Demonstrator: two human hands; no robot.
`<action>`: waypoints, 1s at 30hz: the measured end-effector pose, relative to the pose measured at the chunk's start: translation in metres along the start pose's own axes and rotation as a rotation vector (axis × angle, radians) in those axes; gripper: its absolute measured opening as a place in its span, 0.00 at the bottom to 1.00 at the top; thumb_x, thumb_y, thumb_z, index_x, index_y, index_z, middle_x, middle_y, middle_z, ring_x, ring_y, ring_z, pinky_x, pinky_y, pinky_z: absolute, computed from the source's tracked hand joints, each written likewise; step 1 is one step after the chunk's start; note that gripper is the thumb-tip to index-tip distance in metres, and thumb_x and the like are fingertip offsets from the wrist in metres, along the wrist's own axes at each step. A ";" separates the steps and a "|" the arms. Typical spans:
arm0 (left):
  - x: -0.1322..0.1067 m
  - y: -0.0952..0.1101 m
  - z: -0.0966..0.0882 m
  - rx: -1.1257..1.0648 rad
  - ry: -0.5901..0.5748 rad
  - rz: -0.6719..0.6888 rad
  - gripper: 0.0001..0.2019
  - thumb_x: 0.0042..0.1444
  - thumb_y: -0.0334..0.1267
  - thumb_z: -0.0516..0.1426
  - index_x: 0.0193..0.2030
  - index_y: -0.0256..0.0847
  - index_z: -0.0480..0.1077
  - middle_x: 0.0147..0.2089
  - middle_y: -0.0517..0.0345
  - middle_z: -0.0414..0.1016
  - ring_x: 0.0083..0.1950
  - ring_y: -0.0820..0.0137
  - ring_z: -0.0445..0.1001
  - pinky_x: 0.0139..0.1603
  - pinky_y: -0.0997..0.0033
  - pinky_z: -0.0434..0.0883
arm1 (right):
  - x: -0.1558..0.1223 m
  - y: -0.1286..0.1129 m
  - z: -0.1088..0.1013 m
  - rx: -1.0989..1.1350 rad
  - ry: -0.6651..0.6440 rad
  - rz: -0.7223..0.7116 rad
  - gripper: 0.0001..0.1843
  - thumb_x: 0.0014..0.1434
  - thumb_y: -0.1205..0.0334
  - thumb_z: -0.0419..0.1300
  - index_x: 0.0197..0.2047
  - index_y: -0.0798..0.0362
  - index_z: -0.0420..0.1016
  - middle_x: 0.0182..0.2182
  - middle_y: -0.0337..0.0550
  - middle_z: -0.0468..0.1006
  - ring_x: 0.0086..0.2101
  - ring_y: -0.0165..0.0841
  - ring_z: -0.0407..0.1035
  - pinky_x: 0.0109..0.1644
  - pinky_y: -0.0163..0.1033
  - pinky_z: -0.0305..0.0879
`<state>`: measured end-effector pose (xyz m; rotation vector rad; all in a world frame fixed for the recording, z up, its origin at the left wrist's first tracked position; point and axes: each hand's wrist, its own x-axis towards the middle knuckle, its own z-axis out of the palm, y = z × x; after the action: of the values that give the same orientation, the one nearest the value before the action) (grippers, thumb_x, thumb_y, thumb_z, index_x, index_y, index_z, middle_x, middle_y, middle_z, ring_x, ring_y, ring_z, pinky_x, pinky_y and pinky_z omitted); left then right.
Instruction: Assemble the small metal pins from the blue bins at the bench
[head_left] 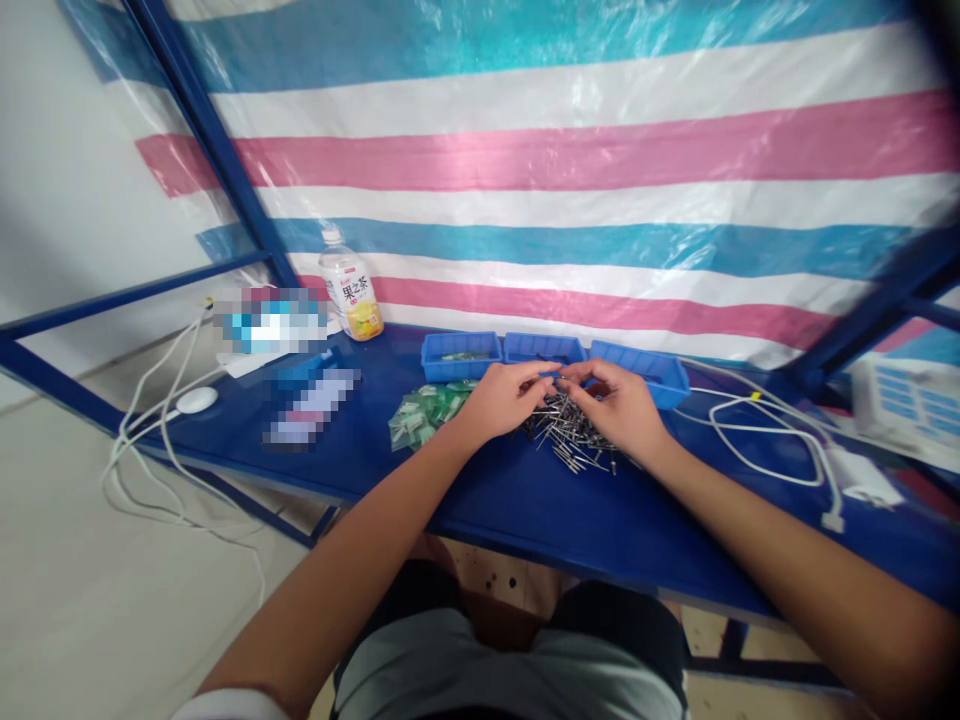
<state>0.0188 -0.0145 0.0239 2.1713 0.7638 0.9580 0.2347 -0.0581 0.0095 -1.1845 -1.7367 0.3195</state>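
Both hands hover over a heap of small metal pins on the blue table. My left hand and my right hand meet fingertip to fingertip just above the heap, fingers pinched together on a small part too tiny to name. A pile of small green pieces lies just left of my left hand. Three shallow blue trays stand in a row right behind the hands.
A bottle of yellow drink stands at the back left. White cables and a round white puck lie at the left end, and more white cable with a charger at the right. A striped tarp hangs behind the table.
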 end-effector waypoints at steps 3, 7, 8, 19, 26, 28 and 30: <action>0.001 0.000 0.001 0.024 -0.002 0.034 0.19 0.70 0.39 0.59 0.64 0.42 0.78 0.54 0.50 0.87 0.46 0.64 0.86 0.52 0.61 0.83 | 0.001 0.004 0.001 0.022 -0.022 -0.038 0.08 0.67 0.55 0.66 0.46 0.46 0.84 0.42 0.45 0.84 0.42 0.42 0.79 0.43 0.46 0.75; 0.004 -0.004 0.000 0.030 0.028 0.021 0.16 0.66 0.41 0.64 0.59 0.44 0.81 0.56 0.52 0.86 0.49 0.62 0.86 0.55 0.60 0.83 | 0.002 0.009 0.003 0.043 -0.048 -0.056 0.09 0.66 0.57 0.67 0.48 0.46 0.84 0.43 0.45 0.84 0.43 0.42 0.79 0.43 0.46 0.76; 0.004 -0.005 0.000 0.022 0.052 0.017 0.16 0.66 0.40 0.65 0.58 0.43 0.82 0.56 0.52 0.86 0.50 0.62 0.86 0.56 0.59 0.83 | 0.002 0.009 0.003 0.047 -0.066 -0.059 0.10 0.66 0.56 0.66 0.49 0.46 0.84 0.44 0.45 0.85 0.43 0.42 0.80 0.44 0.46 0.77; 0.008 -0.015 0.002 -0.068 0.247 0.047 0.06 0.62 0.28 0.63 0.45 0.41 0.77 0.45 0.53 0.87 0.49 0.65 0.87 0.57 0.58 0.84 | -0.001 0.002 0.005 0.171 -0.123 0.084 0.14 0.66 0.51 0.68 0.52 0.45 0.86 0.46 0.45 0.88 0.40 0.41 0.83 0.43 0.47 0.80; 0.008 -0.013 0.003 -0.107 0.238 0.053 0.10 0.60 0.29 0.65 0.37 0.42 0.66 0.43 0.55 0.85 0.44 0.68 0.85 0.49 0.63 0.82 | 0.001 0.005 0.006 0.275 -0.080 0.137 0.20 0.64 0.47 0.70 0.54 0.48 0.82 0.43 0.47 0.86 0.39 0.39 0.80 0.38 0.44 0.77; 0.007 -0.009 0.002 -0.005 0.214 0.069 0.09 0.60 0.30 0.65 0.37 0.42 0.67 0.42 0.57 0.85 0.42 0.68 0.84 0.48 0.63 0.81 | 0.001 0.003 0.005 0.281 -0.083 0.133 0.22 0.63 0.46 0.71 0.55 0.47 0.82 0.42 0.46 0.85 0.38 0.39 0.79 0.38 0.44 0.77; 0.006 -0.007 0.000 0.062 0.180 0.081 0.08 0.60 0.30 0.65 0.37 0.42 0.69 0.41 0.59 0.85 0.41 0.68 0.82 0.47 0.64 0.79 | 0.001 0.001 0.004 0.244 -0.078 0.117 0.19 0.63 0.45 0.71 0.51 0.47 0.84 0.41 0.46 0.86 0.38 0.39 0.79 0.39 0.45 0.76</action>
<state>0.0207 -0.0053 0.0211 2.2043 0.8036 1.1993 0.2321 -0.0550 0.0074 -1.1083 -1.6439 0.6372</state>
